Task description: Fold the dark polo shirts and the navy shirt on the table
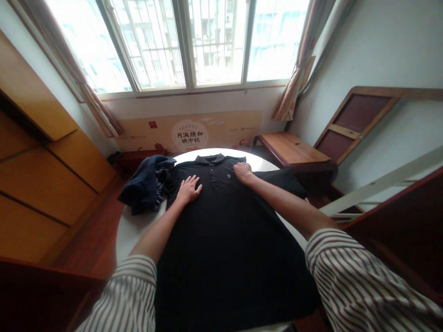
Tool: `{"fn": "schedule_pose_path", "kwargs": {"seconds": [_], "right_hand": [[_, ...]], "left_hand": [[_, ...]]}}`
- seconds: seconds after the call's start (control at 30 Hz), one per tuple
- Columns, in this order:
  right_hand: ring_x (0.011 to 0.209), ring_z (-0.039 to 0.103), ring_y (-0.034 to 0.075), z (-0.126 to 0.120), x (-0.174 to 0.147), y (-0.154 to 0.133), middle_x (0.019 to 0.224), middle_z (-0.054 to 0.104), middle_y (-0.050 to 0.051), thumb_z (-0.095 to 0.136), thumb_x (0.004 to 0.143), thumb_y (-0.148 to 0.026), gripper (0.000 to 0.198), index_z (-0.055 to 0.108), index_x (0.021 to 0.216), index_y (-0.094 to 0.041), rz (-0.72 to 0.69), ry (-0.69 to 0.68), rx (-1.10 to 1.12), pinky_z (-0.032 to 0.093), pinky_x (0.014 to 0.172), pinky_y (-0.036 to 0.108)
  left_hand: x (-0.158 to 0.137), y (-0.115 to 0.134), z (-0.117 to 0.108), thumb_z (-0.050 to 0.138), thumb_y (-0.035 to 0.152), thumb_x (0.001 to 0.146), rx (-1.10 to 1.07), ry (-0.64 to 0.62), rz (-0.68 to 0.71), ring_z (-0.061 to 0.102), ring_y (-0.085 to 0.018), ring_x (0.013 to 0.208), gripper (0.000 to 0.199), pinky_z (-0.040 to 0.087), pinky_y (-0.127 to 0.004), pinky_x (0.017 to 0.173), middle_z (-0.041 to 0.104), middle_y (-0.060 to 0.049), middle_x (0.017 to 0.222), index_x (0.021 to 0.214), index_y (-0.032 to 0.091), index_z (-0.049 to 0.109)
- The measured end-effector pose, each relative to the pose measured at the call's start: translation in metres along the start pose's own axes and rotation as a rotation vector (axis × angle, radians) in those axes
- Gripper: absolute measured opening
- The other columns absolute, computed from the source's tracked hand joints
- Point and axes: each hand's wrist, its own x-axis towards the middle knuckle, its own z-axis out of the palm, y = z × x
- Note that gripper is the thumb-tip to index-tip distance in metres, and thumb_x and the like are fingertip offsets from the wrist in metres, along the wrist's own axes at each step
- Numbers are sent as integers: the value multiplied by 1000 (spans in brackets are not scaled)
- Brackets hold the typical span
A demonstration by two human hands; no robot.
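Observation:
A black polo shirt [228, 249] lies spread out, front side up, over a round white table [134, 230]. Its collar points toward the window, and a small light mark shows on the chest. My left hand [188, 189] rests flat on the shirt's upper left chest, fingers apart. Near the right shoulder, my right hand [242, 172] is closed with its fingers curled on the shirt's fabric, seemingly pinching it. The right sleeve reaches out over the table's edge. Beside the left shoulder sits a crumpled heap of dark blue clothing [143, 184], touching the shirt.
A wooden side table [294, 148] stands behind on the right, near a leaning wooden frame [356, 120]. Yellow cabinets [72, 161] line the left. Curtains [289, 92] hang by the barred window, above a printed board [189, 131]. A pale rail [377, 184] slants at right.

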Motion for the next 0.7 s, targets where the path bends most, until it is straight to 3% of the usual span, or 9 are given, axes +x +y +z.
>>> {"fn": "schedule_pose_path", "kwargs": {"seconds": [0.2, 0.43, 0.6, 0.7], "right_hand": [[111, 64, 39, -1, -9, 0, 120, 63, 32, 59, 89, -19, 41, 62, 126, -1, 102, 20, -67, 55, 84, 49], [115, 63, 35, -1, -17, 0, 117, 68, 25, 63, 90, -30, 30, 72, 109, -9, 25, -20, -5, 51, 92, 41], [106, 66, 30, -7, 4, 12, 114, 69, 20, 56, 93, -46, 41, 72, 110, -12, 80, -12, 123, 52, 89, 36], [114, 62, 30, -13, 25, 33, 124, 64, 21, 49, 96, -36, 40, 67, 121, -10, 160, 61, 191, 50, 94, 35]], "left_hand": [[0, 0, 0, 34, 50, 98, 5, 3, -2, 28, -26, 147, 59, 22, -49, 120, 34, -6, 159, 149, 22, 42], [1, 0, 2, 35, 50, 98, 3, 17, 0, 29, -26, 147, 59, 22, -49, 120, 35, -6, 158, 149, 22, 43], [1, 1, 1, 34, 50, 98, -1, 5, -6, 28, -26, 147, 59, 21, -49, 121, 34, -6, 159, 149, 21, 42], [-1, 2, 0, 34, 51, 98, -2, 6, -8, 28, -26, 148, 59, 21, -48, 121, 34, -6, 159, 149, 22, 43]]}}
